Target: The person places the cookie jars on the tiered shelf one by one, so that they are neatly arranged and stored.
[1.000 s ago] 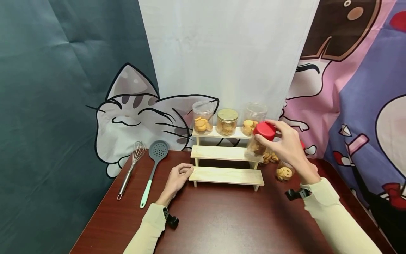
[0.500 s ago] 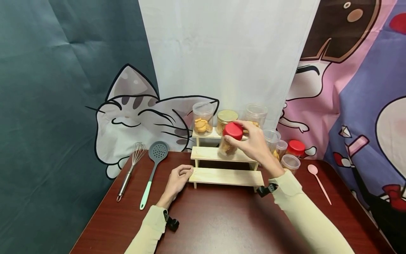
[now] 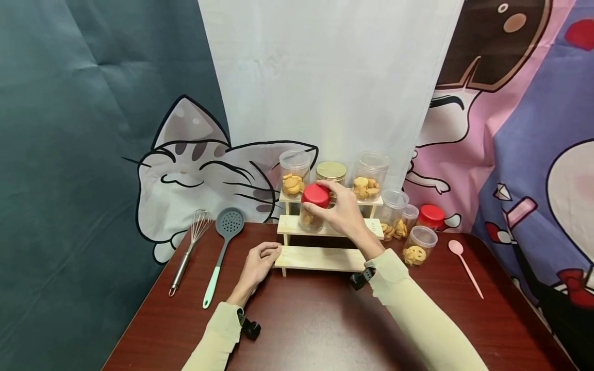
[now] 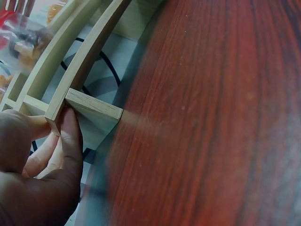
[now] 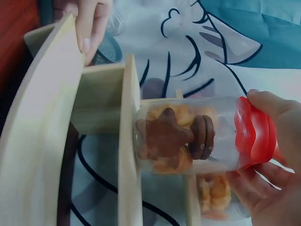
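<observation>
A three-tier wooden display stand (image 3: 320, 257) stands on the table. My left hand (image 3: 260, 263) pinches the left end of its lowest board, with the thumb on one face and the fingers (image 4: 70, 141) on the other. By its red lid, my right hand (image 3: 345, 211) grips a clear jar (image 3: 310, 219) at the left part of the middle board. Brown and golden cookies (image 5: 169, 136) show inside that jar in the right wrist view. Its base seems to meet the board. Along the top board are two clear-lidded cookie jars (image 3: 294, 172) and a gold-lidded jar (image 3: 331, 172), partly hidden.
Several more jars (image 3: 419, 245), one red-lidded (image 3: 431, 216), stand on the table right of the stand. A pink spoon (image 3: 465, 268) lies farther right. At the left lie a whisk (image 3: 190, 250) and a grey slotted turner (image 3: 225, 247). A printed curtain (image 3: 334, 77) hangs behind.
My right hand has carried the red-lidded jar leftward from the stand's right end to the left part of the middle board. My left hand has stayed on the lowest board.
</observation>
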The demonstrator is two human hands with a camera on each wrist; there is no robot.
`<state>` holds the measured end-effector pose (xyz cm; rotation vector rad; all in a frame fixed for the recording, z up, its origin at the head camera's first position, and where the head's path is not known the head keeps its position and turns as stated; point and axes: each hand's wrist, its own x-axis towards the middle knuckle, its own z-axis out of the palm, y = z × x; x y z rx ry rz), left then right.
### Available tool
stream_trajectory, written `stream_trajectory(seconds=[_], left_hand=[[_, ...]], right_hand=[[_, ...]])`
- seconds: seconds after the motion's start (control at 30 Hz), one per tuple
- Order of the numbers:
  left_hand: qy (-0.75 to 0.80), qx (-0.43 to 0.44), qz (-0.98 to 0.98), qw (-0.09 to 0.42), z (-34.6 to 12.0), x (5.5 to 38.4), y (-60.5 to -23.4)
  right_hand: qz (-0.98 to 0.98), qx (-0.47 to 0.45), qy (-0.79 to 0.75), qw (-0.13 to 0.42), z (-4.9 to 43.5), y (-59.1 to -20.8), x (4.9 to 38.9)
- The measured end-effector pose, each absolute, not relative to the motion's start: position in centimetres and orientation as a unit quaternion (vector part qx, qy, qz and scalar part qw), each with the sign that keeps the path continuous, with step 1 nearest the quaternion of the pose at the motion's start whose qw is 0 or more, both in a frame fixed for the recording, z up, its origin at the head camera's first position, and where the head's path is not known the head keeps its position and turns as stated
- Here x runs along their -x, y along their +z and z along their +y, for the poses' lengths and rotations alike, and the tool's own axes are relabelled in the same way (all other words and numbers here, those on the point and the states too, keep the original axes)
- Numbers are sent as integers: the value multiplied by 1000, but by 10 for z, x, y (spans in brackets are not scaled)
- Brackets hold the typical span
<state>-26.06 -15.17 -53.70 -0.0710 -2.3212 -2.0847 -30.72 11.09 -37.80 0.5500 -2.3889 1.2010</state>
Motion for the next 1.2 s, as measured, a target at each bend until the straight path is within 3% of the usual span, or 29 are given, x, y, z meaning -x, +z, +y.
stream_trajectory(seconds=[0.4, 0.93, 1.2], left_hand=[[-668, 21, -744, 6, -152, 258, -534], [-669, 22, -743, 2, -152, 258, -536], [-677, 24, -736, 7, -151, 259, -537]], right_hand=[[-857, -193, 420, 226, 98, -385, 310], [-831, -223, 476, 180, 117, -412, 292], [-820, -212, 481, 228, 157, -421, 266]])
